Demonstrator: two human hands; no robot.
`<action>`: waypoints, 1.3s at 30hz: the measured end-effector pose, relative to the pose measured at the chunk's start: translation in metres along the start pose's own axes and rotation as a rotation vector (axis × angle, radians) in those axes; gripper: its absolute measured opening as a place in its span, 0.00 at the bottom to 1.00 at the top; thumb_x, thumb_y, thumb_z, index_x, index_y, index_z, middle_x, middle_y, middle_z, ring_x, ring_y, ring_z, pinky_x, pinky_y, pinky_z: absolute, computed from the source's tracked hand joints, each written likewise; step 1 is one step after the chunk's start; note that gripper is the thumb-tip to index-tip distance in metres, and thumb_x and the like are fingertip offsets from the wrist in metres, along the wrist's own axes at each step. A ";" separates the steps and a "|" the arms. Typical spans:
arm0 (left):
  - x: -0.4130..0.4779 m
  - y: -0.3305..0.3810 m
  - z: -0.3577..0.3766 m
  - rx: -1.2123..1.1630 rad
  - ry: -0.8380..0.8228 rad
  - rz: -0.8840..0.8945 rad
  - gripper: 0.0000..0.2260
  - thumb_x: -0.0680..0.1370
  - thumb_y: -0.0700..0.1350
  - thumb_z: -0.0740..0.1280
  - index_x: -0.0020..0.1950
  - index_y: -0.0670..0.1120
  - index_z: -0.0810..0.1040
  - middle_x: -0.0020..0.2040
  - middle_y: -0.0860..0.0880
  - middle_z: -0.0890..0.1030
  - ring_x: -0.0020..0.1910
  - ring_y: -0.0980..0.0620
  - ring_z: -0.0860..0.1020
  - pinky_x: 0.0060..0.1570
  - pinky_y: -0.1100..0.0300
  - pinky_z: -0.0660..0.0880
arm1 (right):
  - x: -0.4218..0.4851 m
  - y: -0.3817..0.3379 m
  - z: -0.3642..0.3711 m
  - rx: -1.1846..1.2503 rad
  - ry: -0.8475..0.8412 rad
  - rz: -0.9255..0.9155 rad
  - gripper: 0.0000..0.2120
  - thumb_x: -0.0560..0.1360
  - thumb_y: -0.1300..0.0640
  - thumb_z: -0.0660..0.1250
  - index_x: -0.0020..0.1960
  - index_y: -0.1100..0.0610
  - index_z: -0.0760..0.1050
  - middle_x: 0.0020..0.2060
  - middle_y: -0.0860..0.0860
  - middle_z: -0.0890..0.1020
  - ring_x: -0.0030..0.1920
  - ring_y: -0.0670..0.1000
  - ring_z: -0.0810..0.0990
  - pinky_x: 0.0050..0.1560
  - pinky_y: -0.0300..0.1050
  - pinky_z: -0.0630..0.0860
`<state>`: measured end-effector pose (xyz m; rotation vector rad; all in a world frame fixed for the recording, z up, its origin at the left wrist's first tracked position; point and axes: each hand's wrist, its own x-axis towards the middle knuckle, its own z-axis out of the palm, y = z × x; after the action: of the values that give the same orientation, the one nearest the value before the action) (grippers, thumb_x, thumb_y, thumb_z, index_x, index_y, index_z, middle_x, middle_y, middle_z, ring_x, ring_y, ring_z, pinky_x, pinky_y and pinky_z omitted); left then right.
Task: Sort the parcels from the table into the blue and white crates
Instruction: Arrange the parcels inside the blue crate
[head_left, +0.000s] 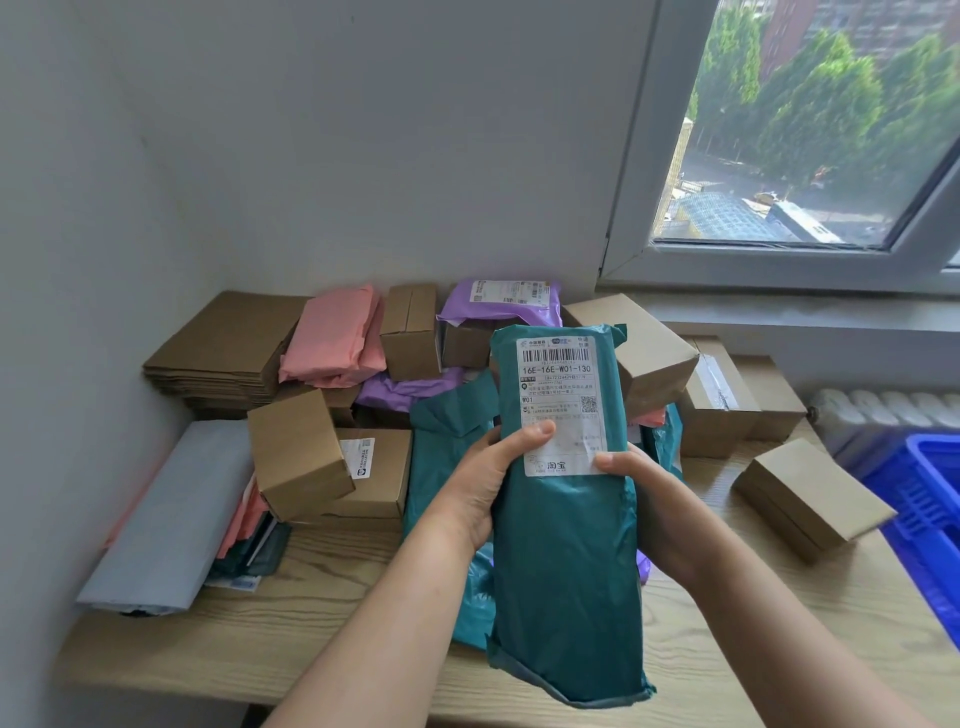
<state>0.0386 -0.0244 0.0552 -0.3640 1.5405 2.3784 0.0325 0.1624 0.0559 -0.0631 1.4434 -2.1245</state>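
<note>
Above the light wooden table, on my remote feed, two bare hands hold a long teal parcel upright and clear of the surface. Its white shipping label faces the camera. The left hand wraps the parcel's left edge, thumb pressed flat on the label's lower part, fingers curled out of sight behind. The right hand grips the opposite edge, thumb tip on the label's bottom right corner, its fingers likewise hidden behind the wrapping. Behind the parcel I see a heap on the table: brown cardboard boxes, a pink mailer, a purple mailer, more teal bags, and a grey mailer at the left end. One small box sits apart near the right edge, just beside the blue crate. A window stands above.
</note>
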 end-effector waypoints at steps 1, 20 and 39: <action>0.001 0.000 0.000 0.001 -0.001 0.002 0.31 0.63 0.53 0.79 0.64 0.44 0.80 0.57 0.41 0.84 0.58 0.41 0.82 0.63 0.43 0.76 | 0.001 0.000 0.000 -0.002 0.001 0.000 0.25 0.73 0.54 0.68 0.69 0.56 0.72 0.63 0.57 0.81 0.63 0.58 0.80 0.65 0.58 0.74; 0.022 -0.027 0.008 -0.031 0.061 -0.099 0.22 0.73 0.49 0.75 0.64 0.42 0.79 0.53 0.40 0.85 0.53 0.40 0.84 0.51 0.48 0.82 | -0.003 0.019 -0.021 0.009 0.161 0.103 0.21 0.77 0.48 0.69 0.68 0.54 0.75 0.61 0.55 0.82 0.62 0.57 0.81 0.70 0.59 0.70; 0.050 -0.157 0.167 0.248 -0.143 -0.231 0.16 0.78 0.53 0.71 0.61 0.45 0.81 0.51 0.46 0.86 0.50 0.47 0.85 0.55 0.49 0.81 | -0.143 0.047 -0.141 0.047 0.609 -0.017 0.19 0.76 0.51 0.70 0.66 0.52 0.75 0.57 0.52 0.85 0.58 0.53 0.83 0.63 0.53 0.77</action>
<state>0.0402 0.1951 -0.0290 -0.2919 1.6072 1.9682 0.1246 0.3367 -0.0056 0.6424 1.7135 -2.2988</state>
